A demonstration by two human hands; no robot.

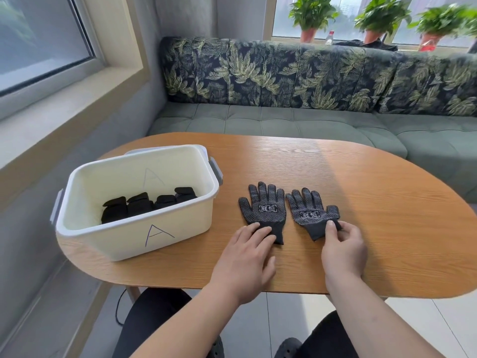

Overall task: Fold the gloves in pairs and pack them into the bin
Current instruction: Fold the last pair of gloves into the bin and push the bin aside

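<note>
Two black dotted gloves lie flat, palm up, side by side on the wooden table (361,192). The left glove (263,206) has my left hand (247,257) resting with straight fingers on its cuff. On the right glove (309,213), my right hand (343,246) pinches the cuff edge near the thumb. A white bin (134,236) marked "A" stands at the table's left. Several folded black glove bundles (144,205) lie inside it.
A green sofa (309,120) with leaf-print cushions runs behind the table. Potted plants (312,16) stand on the sill above it. A window ledge (64,112) lies to the left. My knees show below the table's near edge.
</note>
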